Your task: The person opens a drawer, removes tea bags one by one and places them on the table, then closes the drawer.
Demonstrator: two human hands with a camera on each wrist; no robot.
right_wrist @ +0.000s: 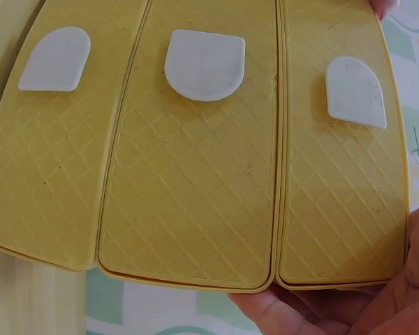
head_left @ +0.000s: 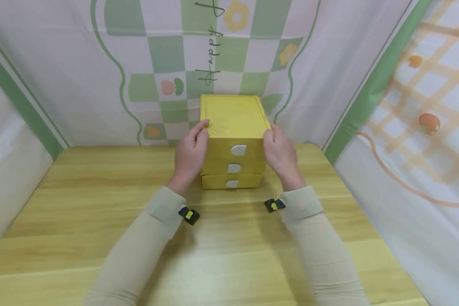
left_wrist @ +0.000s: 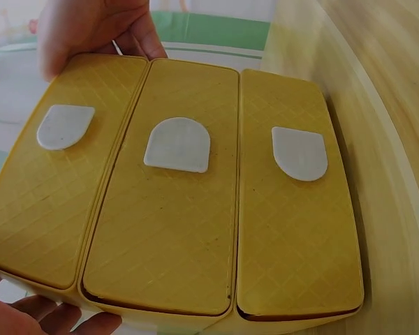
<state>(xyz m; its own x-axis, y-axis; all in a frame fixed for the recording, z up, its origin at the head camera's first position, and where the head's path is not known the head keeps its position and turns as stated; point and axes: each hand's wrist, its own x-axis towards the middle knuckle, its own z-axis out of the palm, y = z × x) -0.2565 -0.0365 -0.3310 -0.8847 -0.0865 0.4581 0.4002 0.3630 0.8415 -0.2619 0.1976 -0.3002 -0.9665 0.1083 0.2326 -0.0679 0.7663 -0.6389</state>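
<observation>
The head view shows your two beige sleeves [head_left: 325, 250] reaching forward over the wood-grain table [head_left: 222, 263], each with a small black band with a yellow mark at its cuff: the left band [head_left: 189, 216] and the right band [head_left: 274, 205]. Beyond the cuffs, your left hand [head_left: 191, 153] grips the left side of the yellow drawer box [head_left: 235, 114], its thumb up by the top edge. Your right hand [head_left: 281, 153] grips the opposite side in the same way, thumb at the top edge; in the right wrist view its fingers reach round the side of the box.

The box stands between your hands near the table's far edge, drawer fronts facing you. It has three drawers, one above another: the top drawer [right_wrist: 346, 209], the middle drawer [right_wrist: 188, 181] and the bottom drawer [right_wrist: 49, 174]. Each front has a crisscross pattern and a white tab, flat on one end and rounded on the other; the middle tab [left_wrist: 178, 144] points opposite to the other two.

Behind the box hangs a pale cloth [head_left: 76, 85] with green checks, flowers and the lettering "Happy". To your right, another cloth [head_left: 405, 238] carries orange bands and a red fruit print [head_left: 429, 123].
</observation>
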